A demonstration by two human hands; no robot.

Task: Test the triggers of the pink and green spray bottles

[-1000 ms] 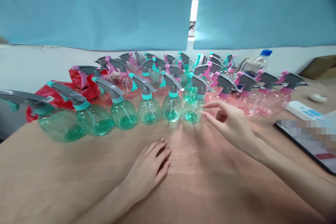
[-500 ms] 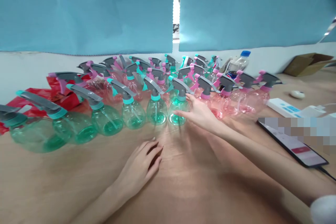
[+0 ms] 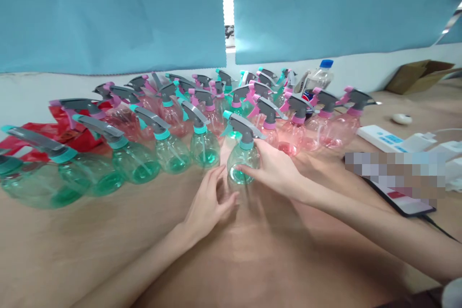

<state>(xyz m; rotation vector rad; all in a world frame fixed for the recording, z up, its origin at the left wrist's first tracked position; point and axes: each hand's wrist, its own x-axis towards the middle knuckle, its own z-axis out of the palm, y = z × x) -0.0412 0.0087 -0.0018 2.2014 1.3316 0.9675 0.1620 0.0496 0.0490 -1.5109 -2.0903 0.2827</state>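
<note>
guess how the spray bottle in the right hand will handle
The spray bottle is probably light, with little liquid showing. Smooth and rounded, it may slip from the right hand. The overhanging spray head could make it tippy.

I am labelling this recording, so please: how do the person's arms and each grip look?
The left grip and right grip are bare, slender hands, without gloves or visible rings. The left forearm and right forearm show no sleeve or watch. A whitish patch at the lower right may be clothing.

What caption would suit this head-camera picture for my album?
Right hand grips a green spray bottle, left hand close by, pink-topped bottles behind.
</note>
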